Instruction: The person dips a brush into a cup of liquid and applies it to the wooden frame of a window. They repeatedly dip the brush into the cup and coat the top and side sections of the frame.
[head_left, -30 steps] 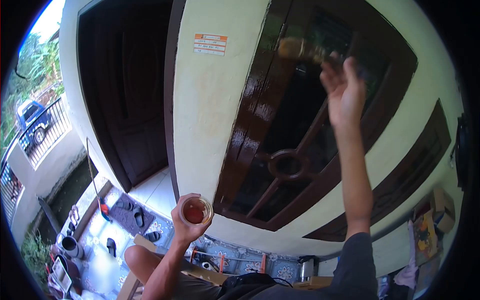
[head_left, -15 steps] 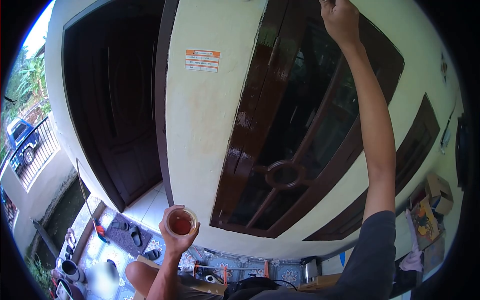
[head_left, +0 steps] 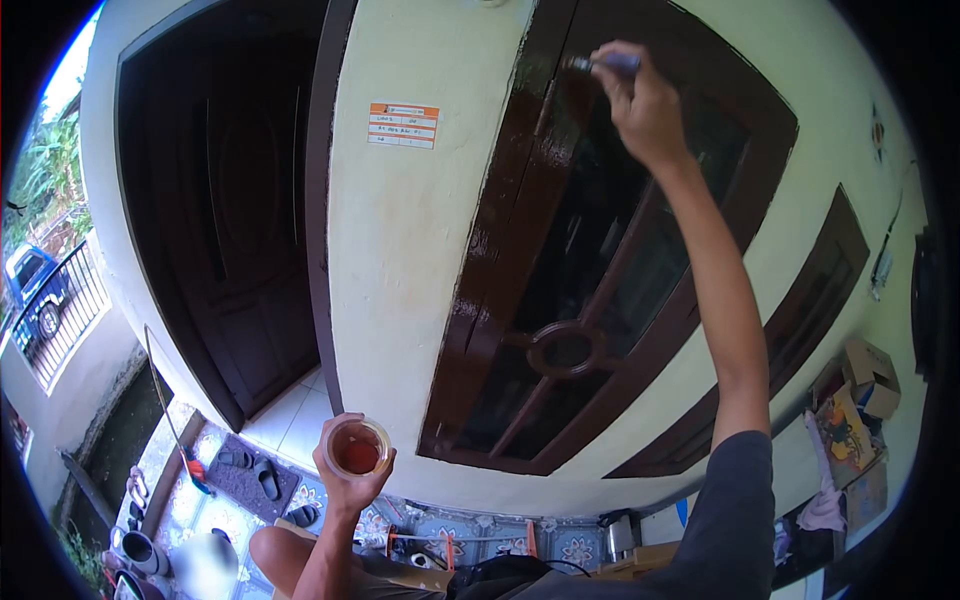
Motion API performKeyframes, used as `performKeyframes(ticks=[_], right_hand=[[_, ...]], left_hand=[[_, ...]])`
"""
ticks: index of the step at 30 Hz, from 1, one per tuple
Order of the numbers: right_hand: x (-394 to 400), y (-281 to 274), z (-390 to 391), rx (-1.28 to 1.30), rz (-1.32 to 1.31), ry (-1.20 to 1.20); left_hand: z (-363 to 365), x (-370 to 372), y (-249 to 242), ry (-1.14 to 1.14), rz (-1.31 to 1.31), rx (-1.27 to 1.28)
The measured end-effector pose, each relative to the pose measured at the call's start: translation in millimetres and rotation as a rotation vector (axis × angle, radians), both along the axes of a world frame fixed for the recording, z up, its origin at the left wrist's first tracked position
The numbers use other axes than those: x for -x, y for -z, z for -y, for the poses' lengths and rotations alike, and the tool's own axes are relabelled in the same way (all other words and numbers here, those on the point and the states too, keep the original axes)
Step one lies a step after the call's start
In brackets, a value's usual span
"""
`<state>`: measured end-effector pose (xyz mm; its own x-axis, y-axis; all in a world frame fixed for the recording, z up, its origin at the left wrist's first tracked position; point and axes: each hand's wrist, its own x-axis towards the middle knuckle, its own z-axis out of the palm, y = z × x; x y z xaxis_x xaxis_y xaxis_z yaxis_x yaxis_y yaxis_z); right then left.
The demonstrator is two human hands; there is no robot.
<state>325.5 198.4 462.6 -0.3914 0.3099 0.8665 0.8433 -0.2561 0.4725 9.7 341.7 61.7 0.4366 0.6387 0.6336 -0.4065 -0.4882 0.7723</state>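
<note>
My left hand [head_left: 350, 485] is wrapped round a clear round cup [head_left: 358, 447] with reddish-brown liquid inside, held upright low in front of the wall. High up, my right hand [head_left: 645, 105] grips a paintbrush [head_left: 612, 64] by its purplish handle. The brush's tip points left, at the upper part of the dark brown window frame [head_left: 535, 150], and is blurred; whether it touches the wood I cannot tell. Glossy patches show on the frame's left side. Dark glass panes [head_left: 590, 225] lie below and behind my right hand.
A dark door [head_left: 220, 200] stands left of the cream wall [head_left: 400, 250], which bears an orange-and-white label [head_left: 403, 125]. Sandals [head_left: 267, 478] lie on a mat [head_left: 245, 490]. Pots [head_left: 145, 550] stand lower left. Cardboard boxes [head_left: 872, 378] and a pink cloth [head_left: 823, 508] are at the right.
My right hand has come down and left from the top edge, bringing the paintbrush into view against the window frame. My left hand still holds the cup in nearly the same place.
</note>
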Motion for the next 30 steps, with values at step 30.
performKeyframes(ticks=[30], right_hand=[[-0.5,0.5,-4.8,-0.009,0.083,-0.212]], left_hand=[[12.1,-9.2,-11.8,0.023,0.021,-0.003]])
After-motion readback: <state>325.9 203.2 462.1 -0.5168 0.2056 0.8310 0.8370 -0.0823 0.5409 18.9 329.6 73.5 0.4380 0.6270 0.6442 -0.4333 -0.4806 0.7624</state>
